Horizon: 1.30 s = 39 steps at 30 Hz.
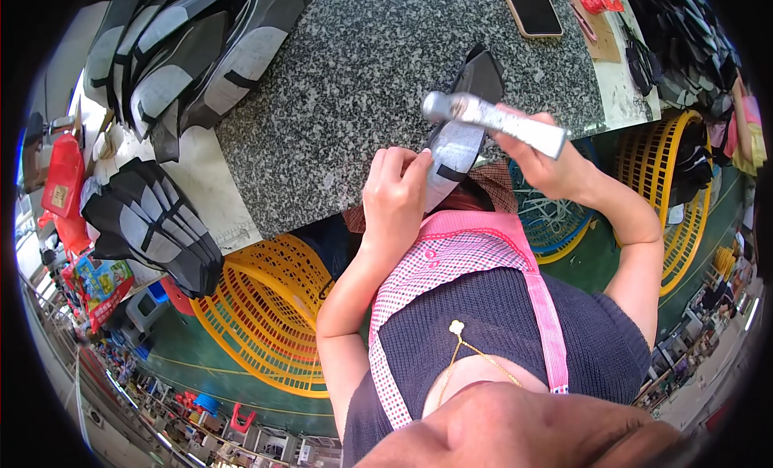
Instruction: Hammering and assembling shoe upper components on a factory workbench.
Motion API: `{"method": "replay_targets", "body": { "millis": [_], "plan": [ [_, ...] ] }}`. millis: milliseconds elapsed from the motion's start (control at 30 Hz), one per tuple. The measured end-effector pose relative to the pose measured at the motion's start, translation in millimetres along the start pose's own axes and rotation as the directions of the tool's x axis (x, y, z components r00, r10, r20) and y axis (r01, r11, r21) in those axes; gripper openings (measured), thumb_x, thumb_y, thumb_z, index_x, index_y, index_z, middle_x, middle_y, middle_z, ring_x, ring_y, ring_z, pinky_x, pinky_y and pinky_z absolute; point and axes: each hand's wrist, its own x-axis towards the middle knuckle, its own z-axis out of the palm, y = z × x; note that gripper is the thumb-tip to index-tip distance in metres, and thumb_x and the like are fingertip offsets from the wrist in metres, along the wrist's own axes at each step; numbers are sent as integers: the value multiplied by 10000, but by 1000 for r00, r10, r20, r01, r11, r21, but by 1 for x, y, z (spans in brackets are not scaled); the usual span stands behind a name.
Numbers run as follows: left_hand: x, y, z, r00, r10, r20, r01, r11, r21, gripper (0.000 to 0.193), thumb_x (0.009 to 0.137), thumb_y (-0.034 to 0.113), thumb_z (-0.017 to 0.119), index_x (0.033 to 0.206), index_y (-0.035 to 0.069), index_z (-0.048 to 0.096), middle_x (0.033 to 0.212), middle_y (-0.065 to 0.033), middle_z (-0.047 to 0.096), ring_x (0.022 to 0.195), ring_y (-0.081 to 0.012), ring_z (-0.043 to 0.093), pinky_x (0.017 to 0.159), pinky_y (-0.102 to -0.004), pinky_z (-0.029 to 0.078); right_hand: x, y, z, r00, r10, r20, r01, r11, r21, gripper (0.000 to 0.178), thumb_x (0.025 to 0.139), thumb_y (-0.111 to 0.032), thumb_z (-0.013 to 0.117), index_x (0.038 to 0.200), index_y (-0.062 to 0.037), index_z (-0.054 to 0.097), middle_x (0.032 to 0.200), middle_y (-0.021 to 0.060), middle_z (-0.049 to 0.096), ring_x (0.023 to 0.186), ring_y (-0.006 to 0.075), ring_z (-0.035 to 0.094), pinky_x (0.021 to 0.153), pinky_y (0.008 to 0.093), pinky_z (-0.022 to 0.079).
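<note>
My left hand is closed at the near left edge of a black and grey shoe-upper piece, with fingertips pinching or pressing it. The piece lies at the near edge of the stone slab, its far tip pointing away from me and its near end reaching my apron. In my right hand is a silver metal hammer, held above the piece with its rounded end to the left. The hammer covers the middle of the piece, and my fingers partly hide the hammer's grip.
The speckled stone slab bears a pile of similar pieces at far left and a phone at the back. A fanned stack sits at the left edge. Yellow baskets and a blue basket stand below.
</note>
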Motion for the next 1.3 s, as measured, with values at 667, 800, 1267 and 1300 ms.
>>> {"method": "replay_targets", "body": {
  "millis": [667,800,1267,1300],
  "plan": [
    [56,-15,-5,989,-129,68,135,987,-92,115,839,92,778,914,10,751,867,-95,669,792,-231,654,715,-355,511,9,40,-6,981,184,-53,-190,971,-148,419,1060,-388,459,893,-19,564,643,232,578,674,459,608,596,525,456],
    [40,-11,5,997,69,-35,-67,996,58,110,840,53,748,936,4,727,855,-116,649,788,-289,641,705,-388,513,14,14,-16,969,224,-102,-230,972,-55,284,1028,-279,522,949,-9,566,652,224,577,638,428,614,557,472,455],
    [28,-13,-2,995,94,-32,-93,996,11,149,788,21,759,934,9,731,850,-89,647,808,-266,613,700,-380,517,18,10,-7,990,144,-6,-144,984,-106,175,992,-154,530,1029,14,561,689,239,606,692,450,630,581,484,472],
    [26,-14,0,990,133,-40,-132,990,40,176,772,-2,748,946,8,728,849,-90,634,803,-266,605,694,-382,517,16,7,-4,990,141,-1,-140,985,-105,175,992,-154,530,1029,14,561,689,239,606,692,450,630,581,484,472]
  ]
}}
